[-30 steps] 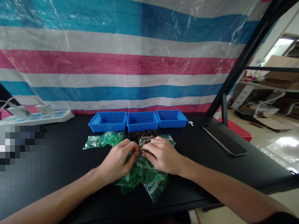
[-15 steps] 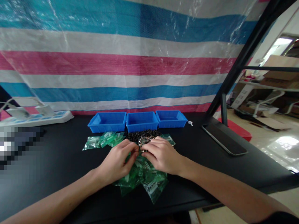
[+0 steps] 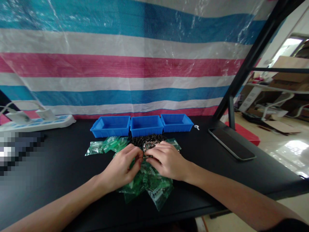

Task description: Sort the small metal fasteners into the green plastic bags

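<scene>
My left hand [image 3: 124, 166] and my right hand [image 3: 169, 162] meet over the middle of the black table, with fingertips pinched close together. Whatever sits between the fingertips is too small and too covered to name. Beneath them lies a heap of clear green plastic bags [image 3: 158, 190] with small pale pieces inside. Just beyond the fingers is a pile of small shiny metal parts [image 3: 147, 145], partly hidden by my right hand. Behind it spreads a pile of dark screw-like pieces [image 3: 138, 141]. More green bags [image 3: 95, 148] lie left of the piles.
Along the back stand three blue bins: a left bin [image 3: 110, 132], a middle bin [image 3: 146, 131] and a right bin [image 3: 178, 128]. A small white item [image 3: 196, 127] and a phone [image 3: 231, 144] lie to the right. A power strip [image 3: 59, 121] is at far left, before a striped sheet [image 3: 135, 67].
Both hands stay in nearly the same place, still pinched. The right fingertips have shifted very slightly left; nothing else visibly differs.
</scene>
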A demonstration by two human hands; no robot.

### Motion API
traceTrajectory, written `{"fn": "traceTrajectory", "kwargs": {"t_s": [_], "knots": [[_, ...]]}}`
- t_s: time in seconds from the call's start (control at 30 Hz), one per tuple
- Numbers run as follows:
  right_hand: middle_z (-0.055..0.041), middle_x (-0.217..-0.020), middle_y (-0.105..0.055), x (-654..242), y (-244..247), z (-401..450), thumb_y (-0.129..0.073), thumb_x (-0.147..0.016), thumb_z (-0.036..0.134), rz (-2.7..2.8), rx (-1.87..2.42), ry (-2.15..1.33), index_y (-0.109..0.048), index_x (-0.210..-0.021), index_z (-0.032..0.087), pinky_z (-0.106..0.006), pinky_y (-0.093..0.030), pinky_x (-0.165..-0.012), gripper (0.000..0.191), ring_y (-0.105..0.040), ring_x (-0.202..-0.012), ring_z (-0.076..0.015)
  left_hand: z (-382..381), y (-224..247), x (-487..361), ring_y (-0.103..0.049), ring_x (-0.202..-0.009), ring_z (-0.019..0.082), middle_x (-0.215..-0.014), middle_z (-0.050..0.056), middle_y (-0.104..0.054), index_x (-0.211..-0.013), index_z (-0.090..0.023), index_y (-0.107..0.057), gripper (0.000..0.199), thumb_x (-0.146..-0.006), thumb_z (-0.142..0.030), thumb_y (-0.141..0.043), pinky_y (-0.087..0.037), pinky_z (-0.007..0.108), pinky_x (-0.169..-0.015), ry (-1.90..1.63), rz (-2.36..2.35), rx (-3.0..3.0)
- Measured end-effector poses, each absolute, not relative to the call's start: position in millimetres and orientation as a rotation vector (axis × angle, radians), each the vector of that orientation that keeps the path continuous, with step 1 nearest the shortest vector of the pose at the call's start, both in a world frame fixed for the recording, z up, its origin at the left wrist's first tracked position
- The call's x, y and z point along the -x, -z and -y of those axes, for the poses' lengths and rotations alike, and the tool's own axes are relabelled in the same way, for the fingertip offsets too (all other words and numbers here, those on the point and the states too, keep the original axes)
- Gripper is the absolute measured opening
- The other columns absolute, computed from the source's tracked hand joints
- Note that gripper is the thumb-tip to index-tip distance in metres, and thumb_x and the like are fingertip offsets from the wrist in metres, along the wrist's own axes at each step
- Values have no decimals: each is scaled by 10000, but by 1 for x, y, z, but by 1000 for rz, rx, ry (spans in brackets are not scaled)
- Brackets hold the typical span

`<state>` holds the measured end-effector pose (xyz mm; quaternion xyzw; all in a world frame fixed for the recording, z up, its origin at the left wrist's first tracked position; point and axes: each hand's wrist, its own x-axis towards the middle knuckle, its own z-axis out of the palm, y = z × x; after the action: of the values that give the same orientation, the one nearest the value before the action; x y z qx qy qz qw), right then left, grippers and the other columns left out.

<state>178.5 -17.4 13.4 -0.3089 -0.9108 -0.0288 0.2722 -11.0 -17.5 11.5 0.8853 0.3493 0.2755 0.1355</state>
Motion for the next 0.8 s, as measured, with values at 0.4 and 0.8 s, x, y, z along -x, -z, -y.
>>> {"fn": "traceTrajectory", "kwargs": {"t_s": [0.4,0.8], "knots": [[-11,-755,-624,-179,-14,18,-533,-818,244,2442,834,55,-551,-893,172,-263,-347,-669,105,-558,-709,-132,19,-13,11,-478,-679,148,-696,16,-487,-710,-176,-446,106,-759,-107,-383,-410,251,-612,-783,-993,-2554],[-12,-676,-605,-179,-14,18,-493,-835,268,2403,852,70,-573,-829,149,-262,-337,-635,143,-533,-645,-134,20,-12,11,-516,-711,147,-720,19,-541,-795,-168,-522,81,-795,-160,-442,-428,251,-648,-846,-1014,-2522]]}}
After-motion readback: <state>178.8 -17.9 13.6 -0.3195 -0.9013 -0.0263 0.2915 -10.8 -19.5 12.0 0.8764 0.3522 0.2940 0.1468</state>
